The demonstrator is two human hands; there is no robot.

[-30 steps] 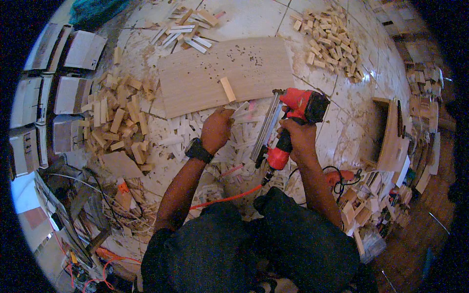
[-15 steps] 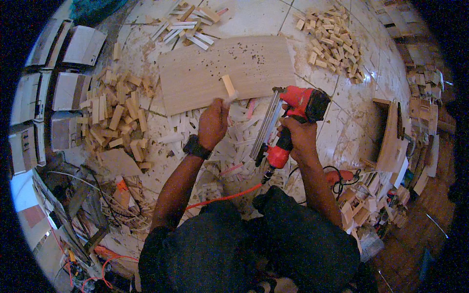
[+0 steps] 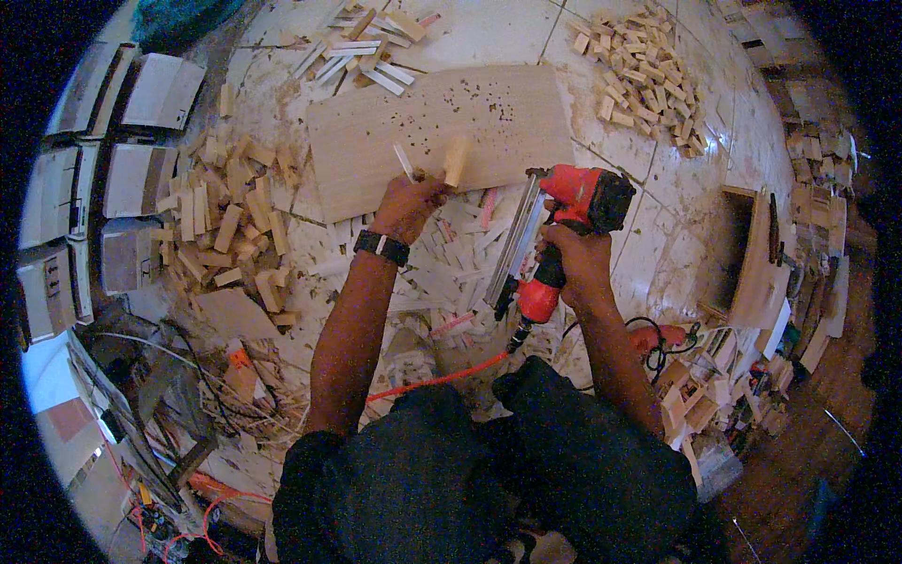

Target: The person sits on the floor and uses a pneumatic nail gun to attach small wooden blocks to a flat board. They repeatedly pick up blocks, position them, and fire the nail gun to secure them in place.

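My left hand (image 3: pixel 410 203), with a black watch on the wrist, grips a thin pale wooden strip (image 3: pixel 404 161) at the near edge of a flat plywood board (image 3: pixel 376 141). A small wooden block (image 3: pixel 456 161) stands on the board just right of that hand. My right hand (image 3: pixel 575 263) is wrapped around the handle of a red nail gun (image 3: pixel 573 211), held to the right of the block above the floor. An orange air hose (image 3: pixel 442 378) runs from the gun's handle toward my lap.
Heaps of short wooden blocks lie at left (image 3: pixel 225 226) and back right (image 3: pixel 648 85). Thin slats (image 3: pixel 362 42) sit beyond the board. White offcuts (image 3: pixel 451 273) litter the tiled floor. Grey boxes (image 3: pixel 132 179) line the left, more wood pieces (image 3: pixel 752 273) the right.
My left hand has reached forward from the offcuts to the board's near edge and now holds a thin strip beside the block. The nail gun has stayed roughly in place.
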